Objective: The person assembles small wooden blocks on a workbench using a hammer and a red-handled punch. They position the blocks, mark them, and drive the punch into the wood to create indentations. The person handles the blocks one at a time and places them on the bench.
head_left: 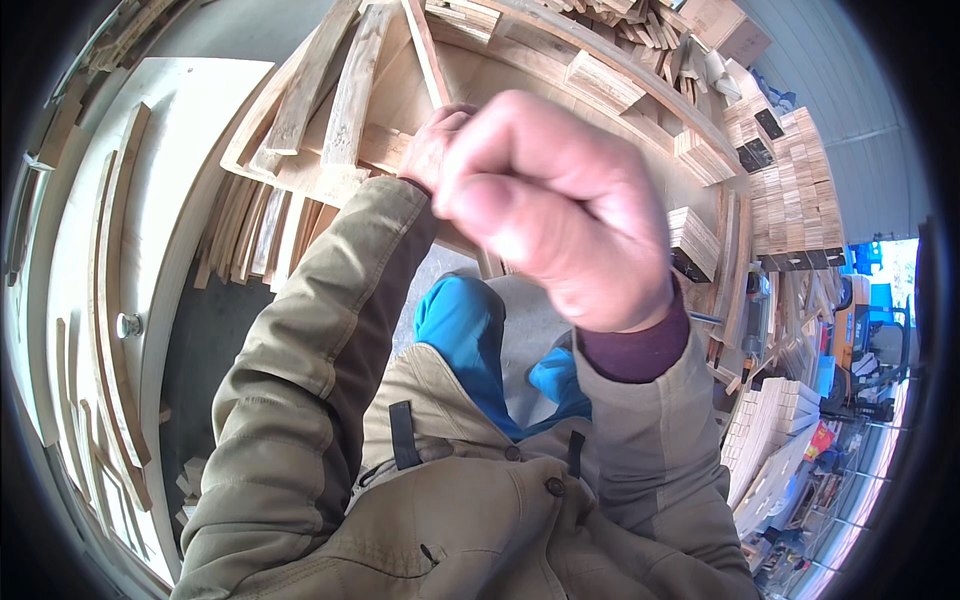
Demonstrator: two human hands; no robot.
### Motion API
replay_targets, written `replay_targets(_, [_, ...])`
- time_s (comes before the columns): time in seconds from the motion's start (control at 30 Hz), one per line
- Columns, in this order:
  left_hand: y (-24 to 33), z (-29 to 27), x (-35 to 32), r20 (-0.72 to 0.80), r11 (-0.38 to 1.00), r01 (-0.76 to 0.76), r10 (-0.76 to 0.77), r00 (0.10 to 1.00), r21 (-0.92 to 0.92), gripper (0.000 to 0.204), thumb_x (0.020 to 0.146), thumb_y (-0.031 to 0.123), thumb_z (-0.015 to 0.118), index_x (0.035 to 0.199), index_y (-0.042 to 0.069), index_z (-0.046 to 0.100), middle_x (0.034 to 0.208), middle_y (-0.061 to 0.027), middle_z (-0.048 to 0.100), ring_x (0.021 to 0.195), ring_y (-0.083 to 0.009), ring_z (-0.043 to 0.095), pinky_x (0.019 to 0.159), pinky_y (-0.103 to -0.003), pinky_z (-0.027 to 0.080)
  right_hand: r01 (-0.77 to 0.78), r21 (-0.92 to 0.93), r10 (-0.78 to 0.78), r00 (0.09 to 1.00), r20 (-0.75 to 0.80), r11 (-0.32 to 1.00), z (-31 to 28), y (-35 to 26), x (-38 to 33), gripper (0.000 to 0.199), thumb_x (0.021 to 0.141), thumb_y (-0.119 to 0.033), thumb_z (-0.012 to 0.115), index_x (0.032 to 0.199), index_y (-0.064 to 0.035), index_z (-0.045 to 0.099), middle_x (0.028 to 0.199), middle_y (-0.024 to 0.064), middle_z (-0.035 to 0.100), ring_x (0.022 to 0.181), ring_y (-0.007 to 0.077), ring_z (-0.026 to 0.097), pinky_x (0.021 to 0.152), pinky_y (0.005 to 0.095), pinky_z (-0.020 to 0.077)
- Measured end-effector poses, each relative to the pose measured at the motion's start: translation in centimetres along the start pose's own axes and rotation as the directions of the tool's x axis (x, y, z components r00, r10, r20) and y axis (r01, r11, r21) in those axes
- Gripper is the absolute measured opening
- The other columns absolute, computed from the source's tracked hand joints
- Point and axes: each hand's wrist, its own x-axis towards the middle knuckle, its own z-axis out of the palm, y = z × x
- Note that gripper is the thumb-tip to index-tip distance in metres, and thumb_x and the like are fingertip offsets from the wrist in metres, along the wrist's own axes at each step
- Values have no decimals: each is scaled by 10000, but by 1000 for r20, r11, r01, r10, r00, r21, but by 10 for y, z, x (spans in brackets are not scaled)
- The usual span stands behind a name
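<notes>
My right hand (565,215) is raised close to the view, its fingers curled into a fist with the thumb across them. Whatever it may hold is hidden, and the fist is slightly blurred. Behind it and to the left, my left hand (428,150) is closed at the near end of a narrow wooden strip (426,55). The right fist covers part of the left hand. The strip slants up and away over a light wooden workbench (480,75). Left of it, two wider boards, one of them a pale board (358,85), lie across the bench frame.
Upright wood offcuts (255,225) stand under the bench's left side. A pale panel (185,200) with long strips is at far left. Bundled wood blocks (800,190) and a white stack of slats (770,430) stand on the right. A wood block (605,82) sits on the bench.
</notes>
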Motion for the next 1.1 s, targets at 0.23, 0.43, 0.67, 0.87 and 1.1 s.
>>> replay_targets(0.23, [7,-13,1,103,997,-30,37,994,-70,154,980,116,646,947,-11,727,952,-120,698,1104,-388,625,1085,-490,484,253,-411,-229,968,108,876,48,23,13,159,951,-57,665,861,-6,543,625,151,606,524,300,630,481,411,460])
replay_targets(0.43, [11,-8,0,29,993,86,-84,996,-82,158,921,152,695,834,31,747,932,-129,704,1157,-388,634,1037,-470,513,65,255,-13,980,-200,965,-62,8,-21,178,1083,-160,460,1083,-24,576,590,-59,351,455,72,305,452,272,301])
replay_targets(0.67, [7,-13,-1,98,993,75,-65,993,-94,149,966,106,647,892,-7,710,956,-122,689,1165,-405,606,1042,-491,493,159,286,-27,909,-417,945,-100,19,-71,190,1090,-198,463,1027,-54,571,595,-49,352,451,85,306,465,301,345])
replay_targets(0.87, [11,0,-3,-46,987,87,-94,995,-137,166,933,132,677,821,22,727,897,-117,697,1133,-389,620,1049,-466,500,115,130,-80,965,-250,985,-57,4,-37,174,1082,-147,478,1049,-15,586,623,-48,424,485,57,370,473,253,335])
replay_targets(1.1, [10,-11,2,119,985,92,-74,990,-148,196,978,135,623,900,-17,719,984,-127,698,1177,-411,600,1080,-511,463,168,-527,-237,969,-66,833,56,29,12,120,887,-81,652,882,-14,553,637,146,612,566,326,661,522,443,508])
